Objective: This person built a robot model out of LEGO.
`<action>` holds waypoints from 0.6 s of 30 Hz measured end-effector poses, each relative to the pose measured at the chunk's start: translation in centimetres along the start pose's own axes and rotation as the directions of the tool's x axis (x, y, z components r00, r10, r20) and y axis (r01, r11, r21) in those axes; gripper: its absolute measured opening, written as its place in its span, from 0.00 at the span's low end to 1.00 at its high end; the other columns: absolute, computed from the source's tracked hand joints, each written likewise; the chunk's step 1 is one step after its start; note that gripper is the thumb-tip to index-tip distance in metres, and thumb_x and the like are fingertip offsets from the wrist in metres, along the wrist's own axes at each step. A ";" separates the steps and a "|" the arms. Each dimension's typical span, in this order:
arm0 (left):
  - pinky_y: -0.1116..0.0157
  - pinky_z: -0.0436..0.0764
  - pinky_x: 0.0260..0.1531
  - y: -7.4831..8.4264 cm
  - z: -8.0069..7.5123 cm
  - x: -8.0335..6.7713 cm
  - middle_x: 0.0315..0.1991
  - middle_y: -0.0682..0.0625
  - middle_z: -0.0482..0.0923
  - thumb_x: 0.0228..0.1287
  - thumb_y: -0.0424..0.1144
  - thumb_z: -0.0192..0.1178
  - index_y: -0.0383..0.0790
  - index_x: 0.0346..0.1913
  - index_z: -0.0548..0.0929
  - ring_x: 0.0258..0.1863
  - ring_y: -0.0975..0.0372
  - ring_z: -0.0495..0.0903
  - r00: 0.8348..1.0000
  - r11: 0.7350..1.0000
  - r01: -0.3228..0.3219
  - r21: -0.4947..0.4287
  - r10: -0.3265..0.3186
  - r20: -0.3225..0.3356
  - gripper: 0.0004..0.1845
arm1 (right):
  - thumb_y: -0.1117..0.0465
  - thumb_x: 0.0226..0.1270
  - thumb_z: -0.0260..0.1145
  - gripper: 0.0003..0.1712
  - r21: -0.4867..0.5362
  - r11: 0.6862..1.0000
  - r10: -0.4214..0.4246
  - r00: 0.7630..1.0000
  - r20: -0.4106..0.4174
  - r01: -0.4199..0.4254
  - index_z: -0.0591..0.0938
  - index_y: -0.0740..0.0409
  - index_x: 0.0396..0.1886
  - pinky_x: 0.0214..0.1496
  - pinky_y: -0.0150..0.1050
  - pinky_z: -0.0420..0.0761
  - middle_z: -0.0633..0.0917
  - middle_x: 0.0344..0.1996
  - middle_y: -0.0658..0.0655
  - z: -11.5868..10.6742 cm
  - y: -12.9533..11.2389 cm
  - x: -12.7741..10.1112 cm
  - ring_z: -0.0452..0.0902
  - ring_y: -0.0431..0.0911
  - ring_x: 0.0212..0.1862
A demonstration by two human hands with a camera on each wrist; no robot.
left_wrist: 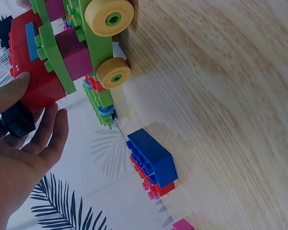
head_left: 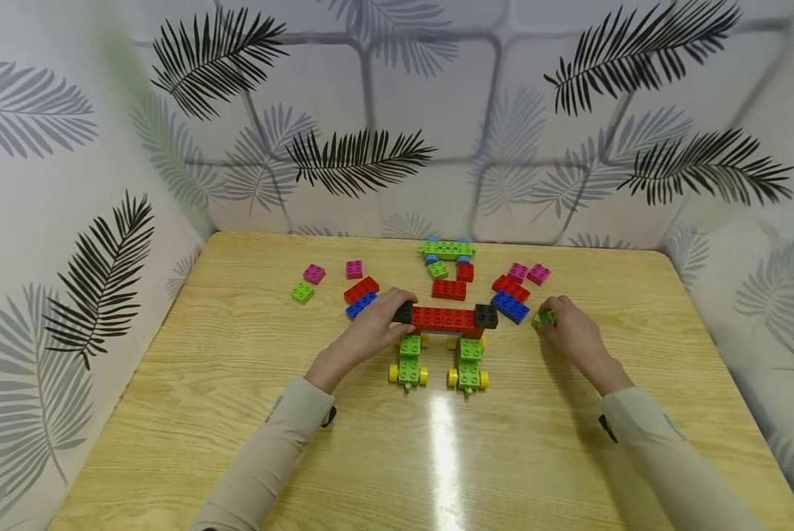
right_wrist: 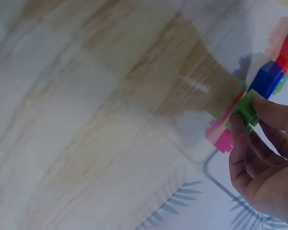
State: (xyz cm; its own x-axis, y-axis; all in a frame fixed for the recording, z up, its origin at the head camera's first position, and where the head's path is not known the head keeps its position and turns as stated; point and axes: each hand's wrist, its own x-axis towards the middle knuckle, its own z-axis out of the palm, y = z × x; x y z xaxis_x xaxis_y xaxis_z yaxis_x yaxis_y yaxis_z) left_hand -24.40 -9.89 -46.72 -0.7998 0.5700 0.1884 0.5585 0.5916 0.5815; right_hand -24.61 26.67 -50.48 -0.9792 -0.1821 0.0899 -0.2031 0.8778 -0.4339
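Observation:
A brick model (head_left: 445,318) stands mid-table: a red bar with black end bricks across two green carts (head_left: 408,361) (head_left: 468,366) on yellow wheels. My left hand (head_left: 397,314) grips its left black end. In the left wrist view that black brick (left_wrist: 17,120) sits between thumb and fingers, beside the red bar (left_wrist: 38,91) and a yellow wheel (left_wrist: 114,73). My right hand (head_left: 548,318) rests on the table right of the model and pinches a small green brick (head_left: 543,318). The right wrist view shows the green brick (right_wrist: 245,109) in the fingertips (right_wrist: 237,125).
Loose bricks lie behind the model: pink (head_left: 313,273), green (head_left: 302,293), a red and blue pair (head_left: 361,295), a red one (head_left: 449,289), a blue one (head_left: 510,306), two pink (head_left: 539,274). A green plate on blue wheels (head_left: 446,251) sits at the back. Leaf-patterned walls enclose three table sides.

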 end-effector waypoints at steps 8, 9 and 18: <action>0.57 0.77 0.50 0.0 -0.1 0.0 0.55 0.44 0.74 0.65 0.34 0.63 0.35 0.60 0.71 0.52 0.53 0.74 1.000 1.000 0.010 -0.009 -0.010 -0.005 0.22 | 0.67 0.61 0.70 0.19 0.036 0.975 -0.200 0.938 -0.284 0.219 0.75 0.64 0.50 0.30 0.49 0.80 0.79 0.43 0.63 -2.2 -5.1 0.2 0.80 0.53 0.35; 0.57 0.77 0.50 0.0 -0.1 0.0 0.55 0.44 0.74 0.65 0.34 0.62 0.35 0.60 0.71 0.52 0.53 0.74 1.000 1.000 0.009 -0.009 -0.009 -0.004 0.22 | 0.67 0.60 0.70 0.20 0.036 0.967 -0.232 0.924 -0.304 0.254 0.75 0.64 0.51 0.31 0.49 0.80 0.80 0.43 0.62 -2.6 -6.2 0.2 0.80 0.53 0.35; 0.58 0.77 0.49 0.2 0.0 0.0 0.56 0.44 0.74 0.65 0.35 0.63 0.37 0.60 0.71 0.51 0.54 0.74 1.000 1.000 0.011 0.014 -0.011 0.001 0.22 | 0.68 0.52 0.75 0.21 0.041 0.861 -0.467 0.820 -0.331 0.507 0.80 0.62 0.47 0.41 0.47 0.80 0.83 0.41 0.57 -3.2 -13.1 -0.3 0.78 0.50 0.41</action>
State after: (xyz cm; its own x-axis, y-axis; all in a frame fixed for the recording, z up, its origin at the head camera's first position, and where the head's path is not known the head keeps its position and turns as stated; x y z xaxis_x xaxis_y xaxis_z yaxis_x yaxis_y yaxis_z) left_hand -24.28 -9.78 -46.60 -0.8058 0.5637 0.1812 0.5525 0.6059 0.5724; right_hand -21.69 16.65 -41.97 -0.7082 -0.4127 0.5728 -0.6710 0.6456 -0.3645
